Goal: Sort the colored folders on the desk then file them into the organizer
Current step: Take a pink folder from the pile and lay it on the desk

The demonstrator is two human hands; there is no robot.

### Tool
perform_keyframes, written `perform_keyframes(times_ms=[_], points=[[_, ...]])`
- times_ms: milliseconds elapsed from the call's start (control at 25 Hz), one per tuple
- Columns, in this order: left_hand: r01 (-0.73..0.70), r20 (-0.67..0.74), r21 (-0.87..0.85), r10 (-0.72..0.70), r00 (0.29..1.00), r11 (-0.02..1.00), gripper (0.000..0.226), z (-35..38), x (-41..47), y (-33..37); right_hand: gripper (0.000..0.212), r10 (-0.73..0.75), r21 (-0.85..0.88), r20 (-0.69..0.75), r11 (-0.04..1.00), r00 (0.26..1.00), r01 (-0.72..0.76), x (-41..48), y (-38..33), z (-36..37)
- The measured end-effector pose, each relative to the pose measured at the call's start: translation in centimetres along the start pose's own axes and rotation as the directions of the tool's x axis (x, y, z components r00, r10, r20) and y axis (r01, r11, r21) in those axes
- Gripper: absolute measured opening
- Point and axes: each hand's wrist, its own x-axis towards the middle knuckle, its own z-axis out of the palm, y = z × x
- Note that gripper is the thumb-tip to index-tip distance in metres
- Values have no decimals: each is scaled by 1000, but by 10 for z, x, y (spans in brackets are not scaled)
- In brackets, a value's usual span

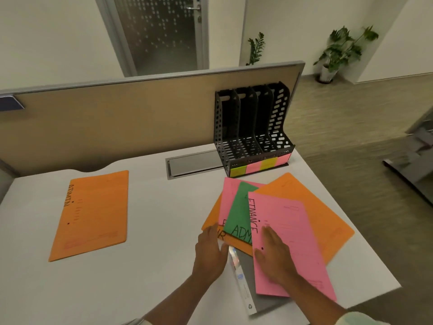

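Right hand (273,253) flat on pink FINANCE folder (297,235), left hand (209,250) straight-fingered at folder pile (316,207) edge — hard push could scatter it.

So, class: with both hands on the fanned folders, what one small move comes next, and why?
Probably slide the top pink paper folder marked FINANCE off the pile to start a pink stack. The right hand lies flat on it, the left hand is at the pile's edge, one orange paper folder lies apart, and the black slotted organizer holds nothing.

Desk (152,231) bears folders (91,214), black organizer (253,137), grey binder (246,277).
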Motion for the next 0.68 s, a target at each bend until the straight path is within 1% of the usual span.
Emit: perform_keyframes(times_ms=[80, 120, 240, 280, 400, 520, 680], points=[[32, 67, -75, -27, 997, 997, 60, 18, -3, 17, 77, 60, -11, 5, 998, 998, -60, -8, 23, -2], [69, 104, -118, -57, 993, 991, 53, 25, -3, 25, 78, 74, -4, 18, 997, 997, -74, -11, 32, -1], [187, 209, -141, -156, 965, 972, 15, 42, -7, 49, 76, 69, 14, 63, 997, 996, -70, -19, 50, -4], [230, 239, -156, -189, 952, 961, 11, 45, -10, 57, 76, 63, 23, 79, 998, 995, -65, -19, 55, -4], [328, 322, -226, -248, 914, 917, 18, 58, -16, 70, 75, 31, 52, 89, 998, 996, -36, -19, 64, -4], [408, 401, -322, -267, 876, 855, 22, 67, -18, 77, 70, 19, 90, 65, 996, 998, -25, -15, 68, -3], [452, 401, -431, -284, 871, 780, 19, 70, -16, 81, 57, 20, 137, -27, 990, 999, -17, -10, 65, -14]])
